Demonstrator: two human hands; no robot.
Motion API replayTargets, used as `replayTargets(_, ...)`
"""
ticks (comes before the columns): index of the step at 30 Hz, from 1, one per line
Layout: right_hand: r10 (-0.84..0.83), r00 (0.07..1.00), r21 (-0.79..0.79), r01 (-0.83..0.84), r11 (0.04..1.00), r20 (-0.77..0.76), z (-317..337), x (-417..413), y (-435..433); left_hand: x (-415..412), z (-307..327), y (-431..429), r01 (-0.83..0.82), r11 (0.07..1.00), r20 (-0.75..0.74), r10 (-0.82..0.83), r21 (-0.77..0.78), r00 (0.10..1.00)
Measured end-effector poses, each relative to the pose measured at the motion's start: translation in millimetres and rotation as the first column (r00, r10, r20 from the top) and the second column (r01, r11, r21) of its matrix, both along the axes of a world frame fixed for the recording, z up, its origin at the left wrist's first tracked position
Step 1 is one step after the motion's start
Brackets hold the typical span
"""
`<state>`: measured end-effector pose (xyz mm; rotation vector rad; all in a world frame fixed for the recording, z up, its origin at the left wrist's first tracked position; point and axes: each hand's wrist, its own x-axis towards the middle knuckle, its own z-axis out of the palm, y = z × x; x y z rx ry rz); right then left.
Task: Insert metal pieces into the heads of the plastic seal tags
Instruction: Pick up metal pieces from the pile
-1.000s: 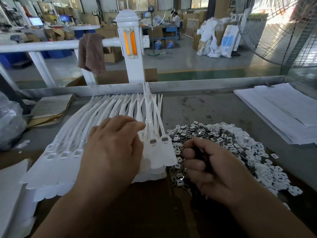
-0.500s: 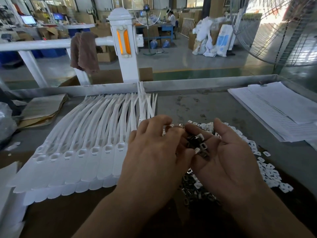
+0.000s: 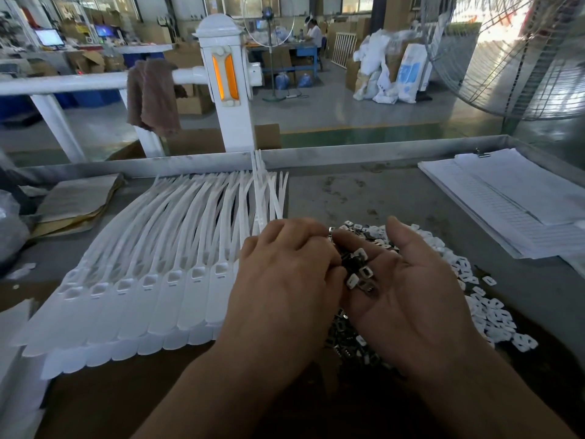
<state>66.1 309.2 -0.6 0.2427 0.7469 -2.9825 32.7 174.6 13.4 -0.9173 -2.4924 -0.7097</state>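
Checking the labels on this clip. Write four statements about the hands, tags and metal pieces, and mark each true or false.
1. The right hand lies palm up with metal pieces in it. True.
2. The left hand presses on the seal tags. False: it reaches into the right palm.
3. The tags lie fanned in a row left of the hands. True.
4. The loose pile sits left of the tags. False: it is right of them, under the right hand.

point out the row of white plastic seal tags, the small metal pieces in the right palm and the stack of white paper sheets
row of white plastic seal tags (image 3: pixel 152 280), head view, tag heads
small metal pieces (image 3: pixel 361 274), head view, cluster in right palm
stack of white paper sheets (image 3: pixel 512 198), head view, top sheet
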Motion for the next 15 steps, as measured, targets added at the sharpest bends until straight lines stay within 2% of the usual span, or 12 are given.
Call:
replayTargets(4, 0.051, 0.999, 0.022, -0.051, 0.998, -0.013, -2.5, -0.4, -1.0, -1.1, -0.4, 0.8, -0.001, 0.993, 0.027, -0.002, 0.122, 1.000)
replayTargets(9, 0.110, 0.993, 0.056, -0.107, 0.993, -0.050, -4.7, -1.0, -0.8, -2.8, 3.1, 1.4, -0.032, 0.996, -0.034, 0.035, 0.085, 0.999)
replayTargets(15, 0.086, 0.996, 0.065, -0.083, 0.994, -0.039, -2.3, 0.1, -1.5, -3.8, 4.6, 2.0, -0.024, 0.996, 0.042, 0.021, 0.089, 0.999)
